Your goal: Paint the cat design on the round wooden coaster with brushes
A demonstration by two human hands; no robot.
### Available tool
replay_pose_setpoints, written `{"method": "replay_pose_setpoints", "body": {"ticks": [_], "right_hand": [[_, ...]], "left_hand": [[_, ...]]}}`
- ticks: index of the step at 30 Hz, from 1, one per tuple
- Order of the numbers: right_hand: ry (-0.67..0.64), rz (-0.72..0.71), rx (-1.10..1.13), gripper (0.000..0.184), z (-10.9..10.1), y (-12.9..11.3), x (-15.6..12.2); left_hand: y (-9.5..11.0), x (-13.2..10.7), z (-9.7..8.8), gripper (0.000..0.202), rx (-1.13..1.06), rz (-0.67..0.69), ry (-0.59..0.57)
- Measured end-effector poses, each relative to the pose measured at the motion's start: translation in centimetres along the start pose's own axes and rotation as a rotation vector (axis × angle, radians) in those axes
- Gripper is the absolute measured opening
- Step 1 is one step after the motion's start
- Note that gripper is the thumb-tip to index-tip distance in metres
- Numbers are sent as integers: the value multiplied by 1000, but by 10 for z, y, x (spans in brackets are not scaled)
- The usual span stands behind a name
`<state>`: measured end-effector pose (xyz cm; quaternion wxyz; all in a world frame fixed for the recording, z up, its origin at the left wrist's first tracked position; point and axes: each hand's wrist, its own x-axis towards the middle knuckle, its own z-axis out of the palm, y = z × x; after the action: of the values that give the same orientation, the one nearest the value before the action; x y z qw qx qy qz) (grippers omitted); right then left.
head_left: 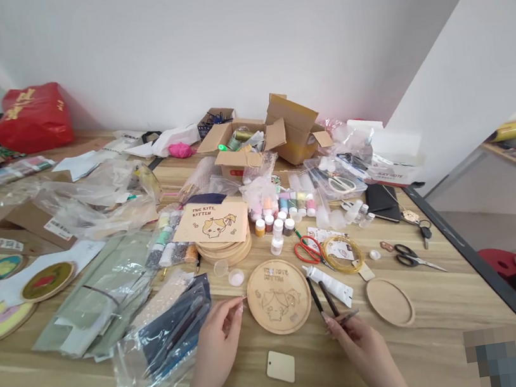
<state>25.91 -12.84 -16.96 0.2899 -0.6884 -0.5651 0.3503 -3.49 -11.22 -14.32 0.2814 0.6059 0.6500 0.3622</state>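
Wooden round plaque; left fingers pressed together; right fingers at slender black rods, grip unclear; apparently tool-handling, next needing precision.

Big red bag way over left on the worktop, opened cardboard box near the wall, black scissors off right.

My left hand was just beside the round disc with its kitten drawing, fingers curled in; whether they held anything was too small to tell. My right hand was at the near ends of two dark pens, beside a white tube. A tag lay between my hands. Beyond the disc stood jars, near a kitten card on stacked discs.
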Motion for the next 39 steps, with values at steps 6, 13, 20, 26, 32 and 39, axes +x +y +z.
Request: {"method": "replay_pose_setpoints", "body": {"ticks": [6, 13, 20, 26, 32, 39], "right_hand": [[69, -115, -211, 47, -2, 4, 2], [190, -69, -437, 52, 5, -4, -5], [308, -64, -505, 60, 6, -12, -11], [355, -60, -439, 64, -6, -18, -6], [43, 79, -85, 58, -10, -29, 4], [-140, 107, 123, 58, 17, -27, 0]], "left_hand": [[0, -2, 5, 35, 55, 42, -15], [-1, -2, 14, 40, 122, -42, 11], [11, 1, 20, 41, 161, -63, -36], [7, 1, 21, 39, 153, -71, -33], [2, 0, 13, 38, 148, -55, -3], [-1, -3, 5, 35, 129, -55, 11]]}}
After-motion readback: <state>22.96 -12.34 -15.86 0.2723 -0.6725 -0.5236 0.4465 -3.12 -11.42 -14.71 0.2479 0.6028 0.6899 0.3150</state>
